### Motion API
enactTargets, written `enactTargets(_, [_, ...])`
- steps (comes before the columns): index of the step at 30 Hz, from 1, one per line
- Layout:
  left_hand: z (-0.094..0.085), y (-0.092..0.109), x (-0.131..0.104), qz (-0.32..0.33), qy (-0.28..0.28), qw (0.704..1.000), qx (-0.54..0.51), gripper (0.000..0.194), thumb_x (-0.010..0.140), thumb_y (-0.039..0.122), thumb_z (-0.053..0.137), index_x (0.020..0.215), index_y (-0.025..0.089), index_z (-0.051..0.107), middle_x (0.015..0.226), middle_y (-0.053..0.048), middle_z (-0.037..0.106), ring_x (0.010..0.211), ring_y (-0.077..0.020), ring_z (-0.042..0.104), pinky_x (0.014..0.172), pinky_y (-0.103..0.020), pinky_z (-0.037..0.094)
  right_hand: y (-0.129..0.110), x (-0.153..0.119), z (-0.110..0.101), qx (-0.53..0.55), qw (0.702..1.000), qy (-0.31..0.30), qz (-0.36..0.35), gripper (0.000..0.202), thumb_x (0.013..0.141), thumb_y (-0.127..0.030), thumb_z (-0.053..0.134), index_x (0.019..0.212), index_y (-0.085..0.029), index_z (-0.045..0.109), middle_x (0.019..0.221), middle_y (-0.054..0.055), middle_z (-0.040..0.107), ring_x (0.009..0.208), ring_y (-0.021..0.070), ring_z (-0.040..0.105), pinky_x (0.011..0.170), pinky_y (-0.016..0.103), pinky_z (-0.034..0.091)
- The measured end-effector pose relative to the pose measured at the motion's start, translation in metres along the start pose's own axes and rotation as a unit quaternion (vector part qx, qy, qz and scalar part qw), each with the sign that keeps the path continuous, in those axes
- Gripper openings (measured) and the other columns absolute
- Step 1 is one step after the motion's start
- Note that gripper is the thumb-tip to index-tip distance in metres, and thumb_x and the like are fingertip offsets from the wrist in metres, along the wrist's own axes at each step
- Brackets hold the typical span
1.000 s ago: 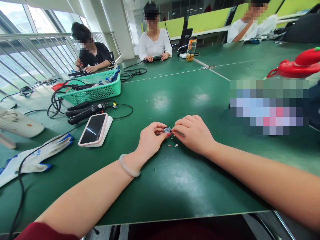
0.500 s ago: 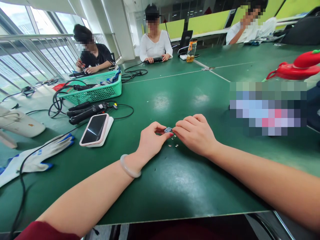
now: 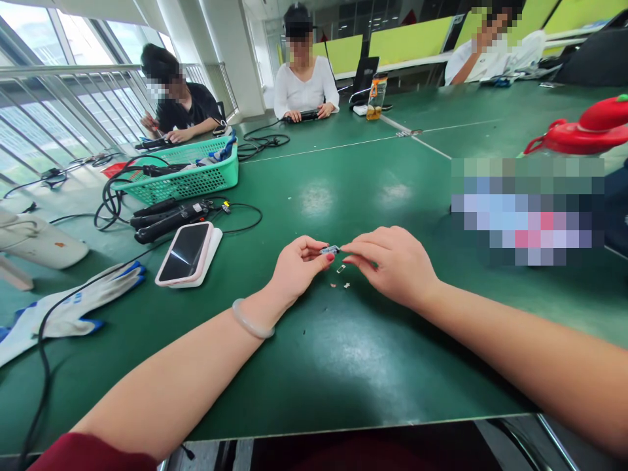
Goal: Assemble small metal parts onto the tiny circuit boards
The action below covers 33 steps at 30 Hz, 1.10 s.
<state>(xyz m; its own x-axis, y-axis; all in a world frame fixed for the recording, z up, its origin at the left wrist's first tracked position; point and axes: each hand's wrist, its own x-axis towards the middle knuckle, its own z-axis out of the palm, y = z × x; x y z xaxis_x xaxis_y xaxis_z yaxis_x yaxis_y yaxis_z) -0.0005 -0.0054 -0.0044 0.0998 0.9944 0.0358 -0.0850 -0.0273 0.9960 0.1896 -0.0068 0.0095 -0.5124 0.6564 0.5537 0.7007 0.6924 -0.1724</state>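
Note:
Between the thumb and fingers of my left hand (image 3: 300,267) is a small flat blue-grey piece (image 3: 328,250) with a dark right end; its kind is too small to make out. My right hand (image 3: 395,265) is just to the right, its index fingertip at or against that dark end. The right thumb sits apart from the index finger, and I see nothing between them. Below the hands on the green table (image 3: 314,366) lie a tiny pale rectangular frame (image 3: 341,268) and two small scraps (image 3: 347,285).
To the left are a phone (image 3: 186,254), a black handheld device (image 3: 171,219) with cables, a white-and-blue glove (image 3: 73,304) and a green basket (image 3: 191,180). A red-lidded container (image 3: 574,134) stands right. A bottle (image 3: 376,98) and several people are across the table.
My right thumb has moved down, away from the index finger, and the right hand has shifted slightly right. The small blue-grey piece has tilted in my left hand.

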Motion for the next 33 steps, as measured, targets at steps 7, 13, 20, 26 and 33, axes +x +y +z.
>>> enactTargets(7, [-0.001,0.0,0.003,-0.022,0.038,0.999,0.031,0.03,0.059,0.021,0.078,0.08,0.012,0.058,0.07,0.0,0.065,0.062,-0.0085,0.059,0.063,-0.024,0.05,0.006,0.0,0.004,0.133,0.962,-0.237,0.021,0.003,0.08,-0.024,0.063,0.079,-0.023,0.066,0.081,-0.001,0.065,0.073,0.0139,0.059,0.064,0.025,0.043])
enactTargets(13, [-0.001,-0.001,0.003,-0.037,0.01,0.997,0.072,0.028,0.059,0.019,0.077,0.08,0.013,0.059,0.077,-0.004,0.069,0.068,-0.0102,0.062,0.07,-0.027,0.051,0.003,-0.001,0.01,0.069,0.97,-0.231,-0.037,0.014,0.085,-0.017,0.053,0.077,-0.021,0.064,0.079,0.0,0.062,0.071,0.0135,0.059,0.063,0.026,0.042])
enactTargets(20, [-0.003,-0.003,0.003,-0.025,-0.018,0.994,0.106,0.027,0.059,0.013,0.075,0.08,0.013,0.058,0.079,-0.004,0.069,0.072,-0.0117,0.064,0.076,-0.03,0.052,0.004,-0.003,0.013,0.021,0.983,-0.177,-0.046,0.016,0.089,-0.019,0.046,0.082,-0.02,0.06,0.082,0.002,0.06,0.068,0.0132,0.057,0.062,0.025,0.04])
enactTargets(26, [-0.001,-0.002,-0.002,-0.024,-0.069,0.986,0.149,0.025,0.06,0.017,0.074,0.077,0.015,0.055,0.074,-0.001,0.066,0.063,-0.0121,0.062,0.064,-0.028,0.052,0.0,0.0,0.012,0.017,0.998,-0.067,-0.005,0.019,0.089,-0.016,0.042,0.084,-0.02,0.06,0.087,0.003,0.063,0.073,0.0137,0.057,0.064,0.025,0.042])
enactTargets(33, [-0.001,0.0,-0.004,0.008,-0.091,0.978,0.189,0.025,0.061,0.023,0.075,0.078,0.016,0.058,0.068,0.002,0.063,0.056,-0.0097,0.058,0.061,-0.026,0.048,-0.005,0.001,0.01,-0.015,0.996,-0.082,-0.035,0.02,0.089,-0.017,0.044,0.083,-0.02,0.063,0.085,0.002,0.065,0.074,0.0136,0.059,0.062,0.025,0.041])
